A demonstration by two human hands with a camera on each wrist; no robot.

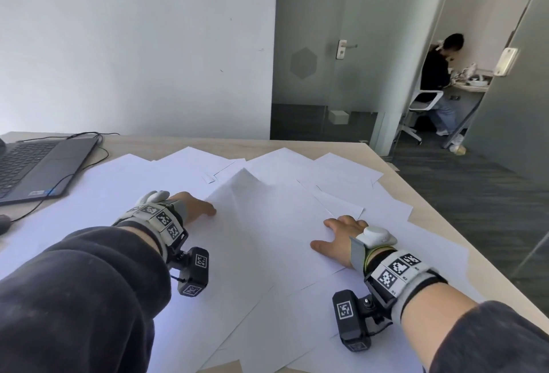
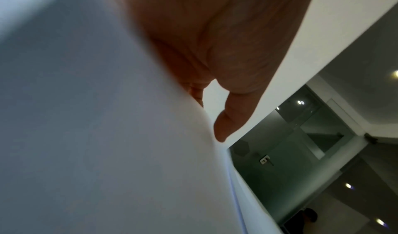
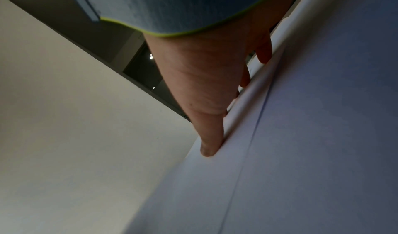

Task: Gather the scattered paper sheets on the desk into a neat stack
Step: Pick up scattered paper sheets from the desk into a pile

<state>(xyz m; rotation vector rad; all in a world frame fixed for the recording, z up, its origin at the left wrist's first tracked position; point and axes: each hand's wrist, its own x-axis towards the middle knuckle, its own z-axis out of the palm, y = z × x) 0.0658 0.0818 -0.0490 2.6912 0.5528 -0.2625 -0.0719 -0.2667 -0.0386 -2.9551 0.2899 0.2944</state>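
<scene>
From the head view the paper sheets (image 1: 267, 224) are seen fanned across the desk (image 1: 416, 194) beside a laptop (image 1: 38, 164), pressed by the left hand (image 1: 193, 207) and right hand (image 1: 338, 239); at each wrist view, straight fingers (image 2: 226, 118) and spread fingers (image 3: 211, 135) are shown flat on paper.

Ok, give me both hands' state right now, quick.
Left hand: open, fingers flat on the paper sheets.
Right hand: open, fingers pressing the same sheets.
</scene>
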